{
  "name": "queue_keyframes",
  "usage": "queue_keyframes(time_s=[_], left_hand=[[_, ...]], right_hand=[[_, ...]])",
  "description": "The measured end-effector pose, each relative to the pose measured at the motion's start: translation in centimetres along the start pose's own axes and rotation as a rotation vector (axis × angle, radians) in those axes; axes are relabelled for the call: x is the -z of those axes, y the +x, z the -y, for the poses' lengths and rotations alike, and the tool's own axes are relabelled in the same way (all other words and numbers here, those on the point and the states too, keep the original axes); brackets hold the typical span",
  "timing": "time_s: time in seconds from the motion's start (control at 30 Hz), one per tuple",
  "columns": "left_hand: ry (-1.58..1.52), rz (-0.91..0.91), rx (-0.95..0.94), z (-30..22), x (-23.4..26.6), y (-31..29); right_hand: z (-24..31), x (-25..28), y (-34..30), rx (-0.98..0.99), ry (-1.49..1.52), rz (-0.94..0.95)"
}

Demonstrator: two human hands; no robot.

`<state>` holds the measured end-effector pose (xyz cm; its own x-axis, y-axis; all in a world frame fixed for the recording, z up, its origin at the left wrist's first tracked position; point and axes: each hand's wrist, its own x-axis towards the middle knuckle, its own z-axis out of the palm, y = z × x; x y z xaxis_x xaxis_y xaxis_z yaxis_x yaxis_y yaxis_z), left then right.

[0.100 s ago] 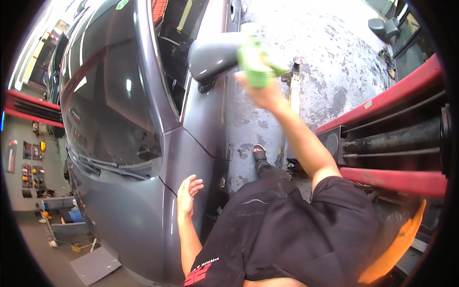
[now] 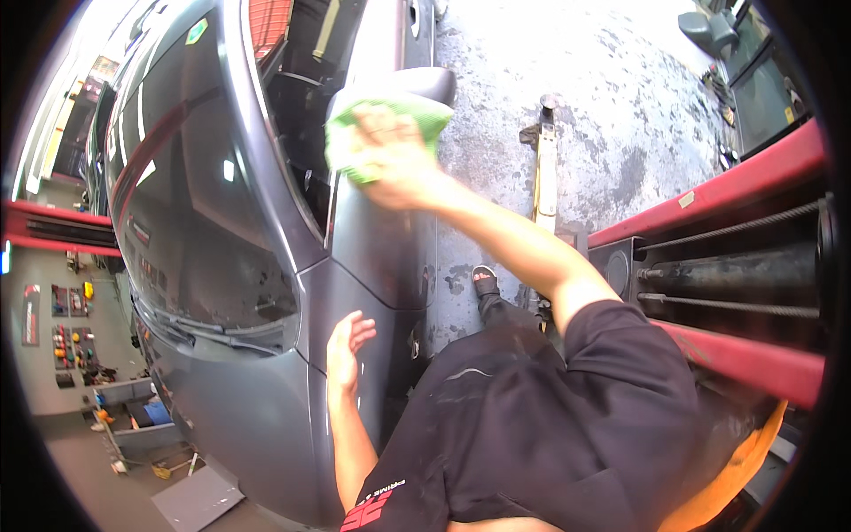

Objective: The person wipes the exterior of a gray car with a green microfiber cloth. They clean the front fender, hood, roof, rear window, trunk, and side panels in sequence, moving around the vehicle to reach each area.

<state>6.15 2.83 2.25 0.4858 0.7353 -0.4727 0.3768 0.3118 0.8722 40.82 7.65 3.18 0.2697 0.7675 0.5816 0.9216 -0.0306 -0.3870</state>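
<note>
A dark grey car fills the left side, with its side mirror (image 2: 430, 82) partly hidden beneath a light green cloth (image 2: 432, 120). My right hand (image 2: 394, 164) grips that cloth and lies against the mirror housing, its fingers blurred by motion. Lower down, my left hand (image 2: 348, 350) hovers at or just above the front fender (image 2: 377, 248), holding nothing, with its fingers loosely apart. Whether it touches the paint, I cannot tell. Left of both hands are the windshield (image 2: 204, 204) and the hood (image 2: 230, 408).
Red lift posts (image 2: 709, 199) with cables stand close on my right. A yellowish lift arm (image 2: 545, 173) lies on the worn grey floor (image 2: 603, 97). Tools hang on the wall at far left, above a grey cart (image 2: 146, 434). Something orange (image 2: 736, 479) is behind me.
My right hand has swung left with the green cloth, from beyond the mirror's outer end onto its housing. My left hand stays near the fender. The view has shifted slightly.
</note>
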Motion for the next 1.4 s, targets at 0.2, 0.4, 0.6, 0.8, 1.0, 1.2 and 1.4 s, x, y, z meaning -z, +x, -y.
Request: queue_keyframes(time_s=[0.2,0.4,0.6,0.8,1.0,1.2,1.4], left_hand=[[0.136,0.155,-0.162,-5.3,-4.8,5.4],[0.146,-0.027,0.084,-0.6,-2.3,1.3],[0.019,-0.076,0.364,3.5,-2.6,-2.6],[0.083,-0.048,0.186,1.8,-2.8,-1.3],[0.118,-0.161,0.2,1.6,-0.8,-4.1],[0.053,-0.041,0.113,3.3,-1.1,-3.8],[0.122,0.022,0.024,3.3,-0.1,-2.6]], right_hand=[[-2.3,-2.4,6.3,-0.003,0.053,-0.038],[-15.0,-0.5,4.8,-0.345,0.392,-0.41],[-10.4,-7.3,-0.7,-0.874,1.491,-0.841],[-5.6,-3.8,0.0,-0.463,-0.01,-0.336],[-16.7,1.2,5.6,-0.677,1.043,-0.436],[-7.2,-3.1,1.9,-0.37,0.232,-0.347],[4.0,-7.8,-0.7,0.172,0.122,0.157]])
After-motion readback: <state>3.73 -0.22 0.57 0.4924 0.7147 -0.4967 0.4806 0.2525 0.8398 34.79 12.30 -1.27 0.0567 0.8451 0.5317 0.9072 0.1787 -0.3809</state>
